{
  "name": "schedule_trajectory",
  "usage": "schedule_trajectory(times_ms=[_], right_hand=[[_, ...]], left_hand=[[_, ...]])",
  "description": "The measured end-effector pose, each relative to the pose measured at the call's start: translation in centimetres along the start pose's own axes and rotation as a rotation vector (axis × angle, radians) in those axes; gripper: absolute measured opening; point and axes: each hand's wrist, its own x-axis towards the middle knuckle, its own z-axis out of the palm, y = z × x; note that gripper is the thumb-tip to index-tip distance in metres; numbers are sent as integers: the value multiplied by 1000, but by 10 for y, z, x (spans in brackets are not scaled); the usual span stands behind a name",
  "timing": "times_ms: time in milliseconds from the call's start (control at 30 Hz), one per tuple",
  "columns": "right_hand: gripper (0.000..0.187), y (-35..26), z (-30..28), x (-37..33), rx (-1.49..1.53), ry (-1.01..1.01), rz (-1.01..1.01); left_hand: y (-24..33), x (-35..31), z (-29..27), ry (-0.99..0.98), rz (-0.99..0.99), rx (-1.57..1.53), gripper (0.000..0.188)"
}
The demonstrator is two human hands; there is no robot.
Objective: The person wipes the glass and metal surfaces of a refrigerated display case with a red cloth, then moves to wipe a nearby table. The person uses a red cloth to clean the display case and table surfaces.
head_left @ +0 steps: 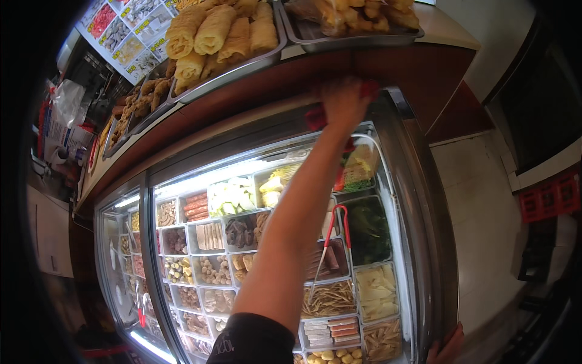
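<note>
My left hand [343, 102], blurred by motion, presses a dark red cloth [316, 117] against the far metal frame [267, 124] of a glass-fronted food display case, near its far right corner. My left forearm crosses above the glass and hides part of the food trays below. At the lower right edge of the view, my right hand [445, 349] touches the side rim [441, 267] of the case; its thumb and a finger show apart, the rest is cut off. Metal tongs with red handles [347, 221] lie over the trays inside the case.
Lit trays hold sausages [196, 207], pale green slices [231, 195], dark greens [370, 230] and tofu-like strips. Behind, a counter carries metal trays of fried rolls [215, 29] and bagged fried food [345, 15]. Red plastic crates [548, 197] stand right; a picture menu [124, 33] is at far left.
</note>
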Motion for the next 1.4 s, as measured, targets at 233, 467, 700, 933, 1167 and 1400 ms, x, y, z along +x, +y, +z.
schedule_trajectory(times_ms=[233,467,700,933,1167,1400], right_hand=[[68,-2,-3,-1,68,83,-86],[70,-3,-5,-5,95,69,-71],[50,10,-1,-3,326,239,-176],[47,30,19,-3,944,394,-199],[49,51,25,3,1322,308,-189],[43,64,28,5,1639,10,-218]], left_hand=[[82,-20,3,-148,150,-12,47],[141,-105,-35,-249,140,-226,51],[213,-205,-115,-412,240,-373,50],[297,-325,-184,-570,325,-559,51],[351,-443,-239,-862,300,-811,43],[358,-530,-293,-981,0,-1059,42]])
